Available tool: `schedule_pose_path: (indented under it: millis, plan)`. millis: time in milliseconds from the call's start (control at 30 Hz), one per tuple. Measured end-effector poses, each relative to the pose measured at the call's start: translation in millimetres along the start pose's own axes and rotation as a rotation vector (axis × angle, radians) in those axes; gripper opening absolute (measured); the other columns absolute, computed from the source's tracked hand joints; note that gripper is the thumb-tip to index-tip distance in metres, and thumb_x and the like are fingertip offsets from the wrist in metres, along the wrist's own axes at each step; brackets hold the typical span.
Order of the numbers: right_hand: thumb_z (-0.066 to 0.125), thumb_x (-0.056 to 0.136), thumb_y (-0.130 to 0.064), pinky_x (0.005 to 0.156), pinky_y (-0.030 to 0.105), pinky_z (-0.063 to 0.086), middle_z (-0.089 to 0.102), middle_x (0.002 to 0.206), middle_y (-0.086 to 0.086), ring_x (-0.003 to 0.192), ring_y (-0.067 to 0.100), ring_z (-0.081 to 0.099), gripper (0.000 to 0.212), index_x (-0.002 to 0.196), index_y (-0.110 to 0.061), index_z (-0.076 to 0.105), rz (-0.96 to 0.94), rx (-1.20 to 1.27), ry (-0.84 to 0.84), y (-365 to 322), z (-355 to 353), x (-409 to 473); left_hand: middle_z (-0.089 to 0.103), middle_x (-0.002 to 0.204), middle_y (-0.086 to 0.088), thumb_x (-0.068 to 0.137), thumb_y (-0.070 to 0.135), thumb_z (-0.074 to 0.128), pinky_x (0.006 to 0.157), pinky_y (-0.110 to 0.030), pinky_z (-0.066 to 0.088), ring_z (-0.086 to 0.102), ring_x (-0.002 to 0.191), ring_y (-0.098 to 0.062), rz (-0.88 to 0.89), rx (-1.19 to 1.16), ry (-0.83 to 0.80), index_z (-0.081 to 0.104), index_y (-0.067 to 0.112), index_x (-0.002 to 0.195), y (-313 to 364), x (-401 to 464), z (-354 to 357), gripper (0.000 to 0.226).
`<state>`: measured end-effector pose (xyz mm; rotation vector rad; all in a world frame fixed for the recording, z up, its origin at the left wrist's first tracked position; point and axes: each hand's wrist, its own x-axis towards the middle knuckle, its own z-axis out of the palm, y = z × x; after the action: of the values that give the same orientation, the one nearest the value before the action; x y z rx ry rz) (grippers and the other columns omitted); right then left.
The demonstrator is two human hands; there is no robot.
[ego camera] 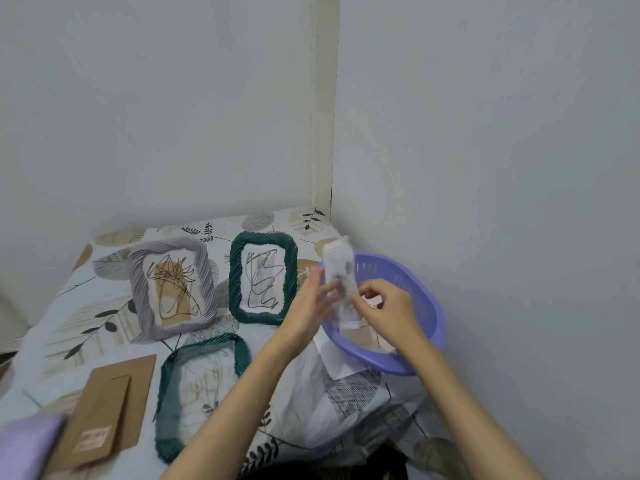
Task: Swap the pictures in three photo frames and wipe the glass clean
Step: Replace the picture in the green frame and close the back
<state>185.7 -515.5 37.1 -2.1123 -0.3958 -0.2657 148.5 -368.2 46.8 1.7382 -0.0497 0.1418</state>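
A thin white printed sheet (pixel 341 282) is being pinched upright by both hands' fingers over the lilac plastic basket (pixel 420 292). The left hand (pixel 311 303) is steadying its edge while the right hand (pixel 384 306) is gripping it. It should be kept flat, by its edges, for the empty green wicker frame (pixel 201 393).

The sheet (pixel 341 282) held up over the purple basket (pixel 426 306) is motion-blurred, its print unreadable. It and both hands (pixel 313 299) hide most of the basket's contents. A lilac cloth (pixel 24 445) near left runs off the edge.
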Motion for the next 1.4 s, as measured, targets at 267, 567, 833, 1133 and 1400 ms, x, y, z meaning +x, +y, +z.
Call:
schedule_pose_path:
  millis: [267,567,833,1133,1400]
  plan:
    - [0.053,0.092,-0.023,0.099,0.025,0.028,0.052,0.126,-0.003,0.118,0.012,0.040,0.019,0.092,-0.019,0.072,-0.135,0.090,-0.174,-34.6,34.9,-19.2,0.065,0.104,-0.010,0.092,-0.003,0.045,0.067,-0.029,0.056,0.064,0.085,-0.021,-0.130,-0.498,0.085,0.037,0.008,0.134,-4.1,-24.5,-42.5,0.044]
    - [0.063,0.079,0.006,0.056,0.027,0.053,0.062,0.088,0.006,0.075,0.018,0.060,0.032,0.105,-0.011,0.055,0.235,0.539,-0.275,-72.6,79.2,-38.0,0.064,0.108,-0.009,0.078,-0.008,0.061,0.076,-0.035,0.057,0.066,0.091,-0.020,-0.131,-0.237,0.214,0.036,0.022,0.131,-17.5,-80.8,-131.1,0.066]
    - [0.068,0.073,0.005,0.060,0.023,0.046,0.054,0.071,0.003,0.069,0.019,0.053,0.025,0.092,-0.009,0.061,0.265,0.243,-0.461,-83.2,144.4,-54.1,0.063,0.111,-0.007,0.075,0.006,0.072,0.078,-0.027,0.051,0.059,0.087,-0.018,-0.303,0.360,0.393,0.062,0.010,0.109,-54.7,-117.4,-175.5,0.036]
    - [0.060,0.073,0.011,0.062,0.022,0.043,0.054,0.074,0.004,0.070,0.016,0.049,0.040,0.110,-0.006,0.057,0.153,-0.083,-0.544,-73.8,170.0,-58.1,0.059,0.118,-0.012,0.076,0.003,0.070,0.088,-0.024,0.047,0.059,0.103,-0.023,-0.400,0.625,0.282,0.057,0.004,0.120,-82.0,-123.9,-176.2,0.045]
    - [0.050,0.076,0.012,0.074,0.030,0.046,0.051,0.094,0.007,0.081,0.019,0.049,0.044,0.114,-0.008,0.056,0.055,-0.242,-0.559,-64.3,178.2,-68.5,0.047,0.127,-0.013,0.078,0.005,0.068,0.089,-0.030,0.045,0.055,0.108,-0.028,-0.437,0.780,0.197,0.051,0.004,0.125,-86.8,-125.5,-173.2,0.050]
